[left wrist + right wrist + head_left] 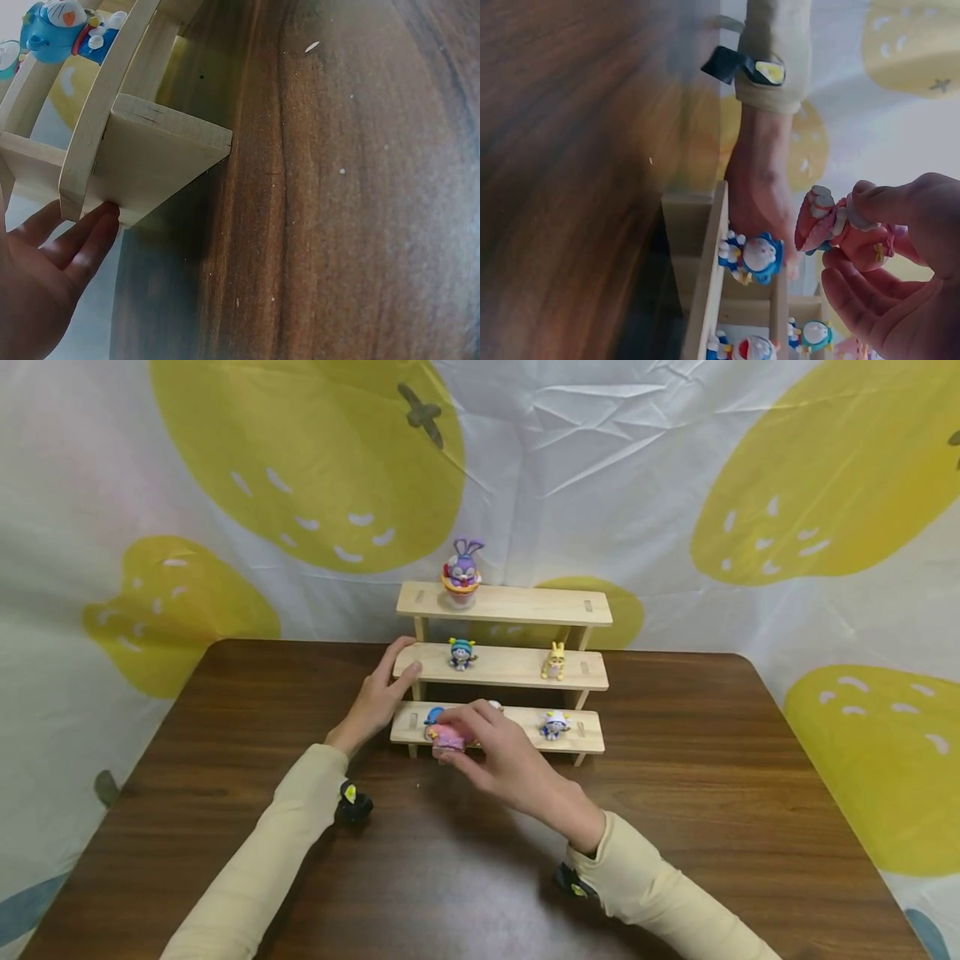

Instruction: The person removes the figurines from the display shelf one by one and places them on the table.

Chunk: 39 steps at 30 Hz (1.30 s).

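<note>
The right hand (506, 764) pinches the pink figure (450, 739) between thumb and fingers. The figure is held up off the rack (517, 603), over the front of its bottom shelf, its base turned towards the table (675, 835). The left hand (377, 692) grips the rack at the left end of the middle shelf, thumb by the front corner and other fingers around the end; the left wrist view shows fingertips touching the wood.

Just behind the right fingertips, the blue figure (759, 255) stands on the bottom shelf; a figure with an open red mouth (756, 349) is mostly hidden behind that hand in the head view. To the right of those fingers stands the white-hooded figure (555, 725). Near the left thumb, on the middle shelf, is the teal-hooded figure (461, 654); farther right from it, the yellow rabbit (555, 662). Above both hands, the purple rabbit (462, 572) tops the rack.
</note>
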Each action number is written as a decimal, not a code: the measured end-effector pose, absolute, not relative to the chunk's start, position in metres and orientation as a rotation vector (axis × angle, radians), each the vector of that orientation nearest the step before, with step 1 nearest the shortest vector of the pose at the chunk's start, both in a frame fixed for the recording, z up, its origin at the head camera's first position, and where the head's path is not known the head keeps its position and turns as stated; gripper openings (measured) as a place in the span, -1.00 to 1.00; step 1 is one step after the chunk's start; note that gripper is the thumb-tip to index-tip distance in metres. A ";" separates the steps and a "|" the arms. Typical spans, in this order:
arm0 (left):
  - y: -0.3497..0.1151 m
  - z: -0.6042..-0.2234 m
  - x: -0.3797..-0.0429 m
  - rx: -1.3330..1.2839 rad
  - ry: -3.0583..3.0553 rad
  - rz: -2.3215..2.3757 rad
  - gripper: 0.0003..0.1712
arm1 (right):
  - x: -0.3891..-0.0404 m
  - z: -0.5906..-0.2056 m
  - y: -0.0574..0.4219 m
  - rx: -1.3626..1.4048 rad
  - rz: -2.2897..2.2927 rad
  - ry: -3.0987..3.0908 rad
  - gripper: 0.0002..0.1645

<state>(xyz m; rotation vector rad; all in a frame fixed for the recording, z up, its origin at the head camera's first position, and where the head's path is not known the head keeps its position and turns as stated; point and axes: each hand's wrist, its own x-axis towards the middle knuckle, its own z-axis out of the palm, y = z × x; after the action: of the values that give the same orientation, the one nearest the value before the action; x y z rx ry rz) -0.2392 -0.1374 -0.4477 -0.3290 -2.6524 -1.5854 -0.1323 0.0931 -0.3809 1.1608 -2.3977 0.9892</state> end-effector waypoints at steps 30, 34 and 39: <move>-0.135 -0.455 -0.238 -0.345 -2.610 -1.655 -0.41 | -0.112 -0.430 0.076 1.202 1.085 -2.576 -0.54; -0.135 -0.455 -0.239 -0.354 -2.602 -1.661 -0.41 | -0.112 -0.434 0.076 1.194 1.088 -2.593 -0.52; -0.135 -0.454 -0.241 -0.361 -2.594 -1.662 -0.41 | -0.112 -0.439 0.074 1.192 1.061 -2.613 -0.51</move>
<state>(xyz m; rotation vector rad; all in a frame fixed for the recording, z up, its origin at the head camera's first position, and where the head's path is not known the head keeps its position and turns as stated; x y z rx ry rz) -0.2408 -0.1346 -0.4543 -0.3610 -2.5943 -1.6622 -0.1116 0.0739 -0.4394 1.1921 -2.6131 1.0606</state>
